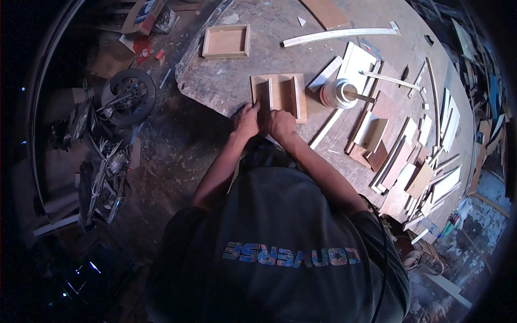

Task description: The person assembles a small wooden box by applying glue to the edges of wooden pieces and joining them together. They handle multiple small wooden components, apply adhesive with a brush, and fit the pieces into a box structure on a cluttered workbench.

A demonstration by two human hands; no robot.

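A small wooden panel (283, 89) with two upright strips standing across it lies at the table's near edge. My left hand (246, 120) is closed on its near left corner, with the thumb toward the board. Close beside it, my right hand (281, 124) has its fingers curled at the near end of the left upright strip (271, 92). My fingertips are partly hidden in shadow. The second strip (295, 97) stands just right of that hand. To the right is a white tub (335, 94) with a brush (360, 97) lying across its mouth.
A shallow wooden tray (226, 41) sits at the far left of the table (215, 91). A small open wooden box (370, 132) and several loose boards and strips (401, 164) crowd the right side. A long pale strip (339, 36) lies at the back. Motorcycle parts (110, 172) occupy the floor at left.
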